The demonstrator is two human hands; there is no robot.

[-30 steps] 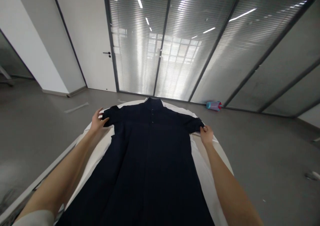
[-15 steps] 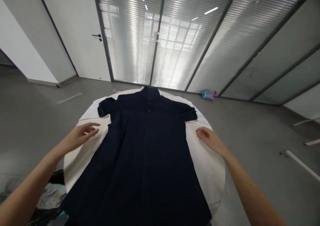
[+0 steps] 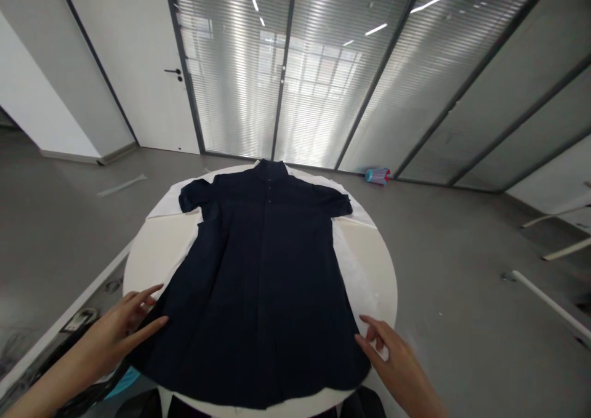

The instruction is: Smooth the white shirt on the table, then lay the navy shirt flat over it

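Note:
A dark navy short-sleeved shirt point(image 3: 263, 270) lies spread front up on a round white table point(image 3: 150, 252), its collar at the far side and its hem near me. White cloth point(image 3: 353, 264) shows from under it at both sides and by the sleeves. My left hand point(image 3: 127, 322) is at the shirt's lower left edge, fingers spread, thumb over the dark fabric. At the lower right edge is my right hand point(image 3: 388, 353), thumb and forefinger apart beside the side seam. Neither hand grips the cloth; whether the fingertips press on it, I cannot tell.
Behind the table stands a glass partition with blinds point(image 3: 318, 98) and a white door point(image 3: 152, 85). A blue and red striped object point(image 3: 377, 176) lies on the floor by the glass. White poles point(image 3: 549, 301) jut in at right. Dark items and a turquoise thing point(image 3: 122, 382) are at lower left.
Both hands have come down toward me, from beside the shirt's upper sides to its lower edges. The view has shifted, so the hem and the table's near rim now show.

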